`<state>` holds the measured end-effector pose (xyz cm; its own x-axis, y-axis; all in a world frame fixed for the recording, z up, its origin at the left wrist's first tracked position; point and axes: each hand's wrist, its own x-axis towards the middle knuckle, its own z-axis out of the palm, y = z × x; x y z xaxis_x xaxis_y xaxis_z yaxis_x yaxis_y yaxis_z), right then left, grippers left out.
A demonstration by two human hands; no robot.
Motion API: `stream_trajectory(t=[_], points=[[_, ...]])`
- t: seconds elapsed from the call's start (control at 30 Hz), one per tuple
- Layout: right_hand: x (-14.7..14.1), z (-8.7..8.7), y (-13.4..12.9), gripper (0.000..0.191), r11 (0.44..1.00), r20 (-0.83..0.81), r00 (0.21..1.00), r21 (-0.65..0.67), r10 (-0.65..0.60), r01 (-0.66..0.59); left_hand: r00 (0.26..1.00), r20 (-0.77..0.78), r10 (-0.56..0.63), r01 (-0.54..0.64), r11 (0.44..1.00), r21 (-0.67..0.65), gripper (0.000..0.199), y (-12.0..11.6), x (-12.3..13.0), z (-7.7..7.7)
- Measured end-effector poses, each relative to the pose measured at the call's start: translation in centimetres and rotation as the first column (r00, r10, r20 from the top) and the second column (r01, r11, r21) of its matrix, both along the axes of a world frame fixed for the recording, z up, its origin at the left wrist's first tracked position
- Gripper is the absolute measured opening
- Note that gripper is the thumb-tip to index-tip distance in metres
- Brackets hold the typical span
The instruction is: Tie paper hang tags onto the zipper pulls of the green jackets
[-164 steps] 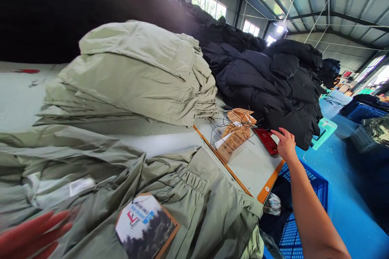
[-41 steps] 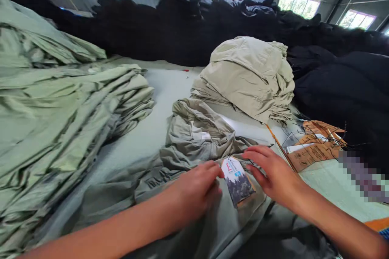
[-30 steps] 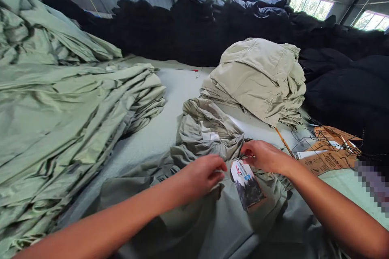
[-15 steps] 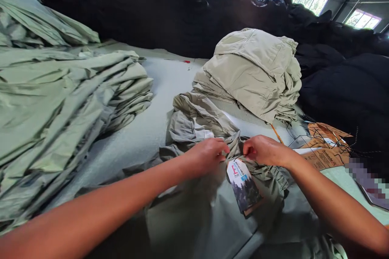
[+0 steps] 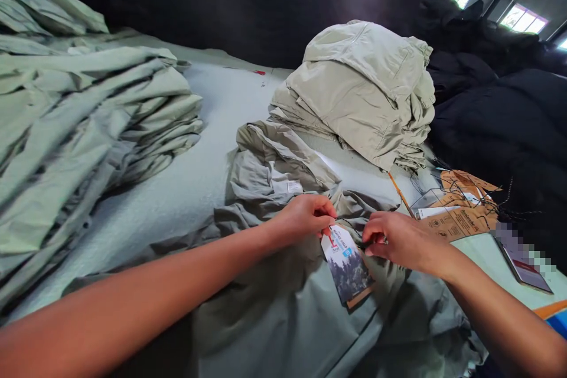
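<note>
A grey-green garment (image 5: 283,301) lies spread before me, its hood (image 5: 283,153) and small white label (image 5: 293,187) toward the far side. On it rests a hang tag (image 5: 348,263) with a forest picture and a brown card behind. My left hand (image 5: 308,215) is closed in a pinch at the tag's top, where its thin dark cord (image 5: 349,225) begins. That cord runs across to my right hand (image 5: 394,239), whose thumb and fingers are curled together at its other end. The exact grip of the right fingertips is partly hidden.
Folded beige garments (image 5: 354,88) are stacked beyond the hood. A large light-green garment pile (image 5: 101,124) lies at left. Brown tags with black cords (image 5: 469,218) and a phone (image 5: 525,266) lie at right. Dark garments (image 5: 199,6) are heaped behind the pale table (image 5: 221,94).
My hands have drawn apart slightly, the right one moving right and down from the garment. The tag has turned a little, and the whole view has shifted downward and to the right.
</note>
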<state>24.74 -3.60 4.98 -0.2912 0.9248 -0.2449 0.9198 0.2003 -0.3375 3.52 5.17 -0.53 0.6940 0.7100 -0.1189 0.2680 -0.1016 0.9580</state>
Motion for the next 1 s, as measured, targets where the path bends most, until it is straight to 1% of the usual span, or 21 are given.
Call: stream_trajectory(t=[0.07,0.13,0.23,0.27,0.33,0.4,0.47,0.53,0.6,0.67,0.7,0.77,0.83,0.87,0.93,1.0], points=[[-0.1,-0.6,-0.4,0.008,1.000,0.063,0.998,-0.003,0.017,-0.017,1.000,-0.004,0.004,-0.004,1.000,-0.002,0.014,0.0,0.1,-0.2],[-0.2,-1.2,-0.5,0.012,0.999,0.089,0.995,0.020,0.037,-0.039,1.000,-0.010,0.006,-0.005,1.000,0.009,0.013,0.0,0.2,-0.4],[0.0,-1.8,-0.3,0.015,0.997,0.048,0.999,0.072,0.025,-0.028,1.000,-0.004,0.005,-0.005,1.000,0.005,0.013,-0.1,0.2,-0.1],[0.2,-1.8,-0.1,0.015,0.996,-0.001,1.000,0.093,0.011,-0.011,1.000,0.000,0.004,-0.004,1.000,-0.009,0.013,-0.2,0.2,0.2],[0.4,-1.7,0.4,0.012,0.988,-0.164,0.986,0.148,-0.015,0.040,1.000,0.005,0.008,-0.008,0.999,-0.038,0.015,-0.3,-0.1,1.1],[0.4,-1.4,1.2,0.011,0.977,-0.367,0.930,0.189,-0.026,0.102,0.999,0.010,0.033,-0.033,0.999,-0.031,0.018,-0.5,-0.4,2.2],[-0.1,-1.0,2.2,0.015,0.974,-0.541,0.840,0.175,-0.024,0.141,0.996,0.064,0.069,-0.069,0.998,-0.007,0.020,-0.7,-0.7,3.1],[-1.2,-0.7,3.2,0.018,0.981,-0.674,0.739,0.139,-0.004,0.132,0.985,0.158,0.074,-0.072,0.997,-0.021,0.020,-0.9,-1.0,3.5],[-2.5,-0.3,4.2,0.019,0.988,-0.779,0.627,0.116,0.025,0.105,0.968,0.243,0.068,-0.054,0.996,-0.065,0.021,-1.1,-1.2,3.4],[-3.9,-0.1,5.0,0.020,0.992,-0.863,0.505,0.073,0.010,0.105,0.951,0.294,0.101,-0.075,0.992,-0.098,0.023,-1.3,-1.5,3.1],[-4.6,0.0,5.4,0.021,0.992,-0.900,0.436,0.033,-0.024,0.122,0.939,0.317,0.136,-0.107,0.988,-0.110,0.024,-1.4,-1.7,2.9],[-5.7,-0.1,5.8,0.022,0.984,-0.953,0.271,-0.098,-0.135,0.147,0.910,0.356,0.215,-0.180,0.975,-0.128,0.027,-1.5,-2.1,2.8],[-6.5,-0.4,5.9,0.028,0.957,-0.956,0.098,-0.265,-0.277,0.120,0.892,0.357,0.278,-0.254,0.961,-0.113,0.029,-1.7,-2.6,3.0],[-6.9,-0.7,5.7,0.032,0.935,-0.937,0.027,-0.344,-0.348,0.087,0.891,0.342,0.299,-0.287,0.954,-0.087,0.029,-1.9,-2.9,3.2],[-7.5,-1.4,5.4,0.037,0.894,-0.893,-0.063,-0.448,-0.446,0.020,0.902,0.286,0.324,-0.336,0.942,-0.009,0.027,-2.1,-3.3,3.5],[-8.0,-2.1,5.0,0.037,0.871,-0.865,-0.107,-0.491,-0.489,-0.016,0.919,0.219,0.329,-0.354,0.931,0.086,0.022,-2.3,-3.7,3.7]])
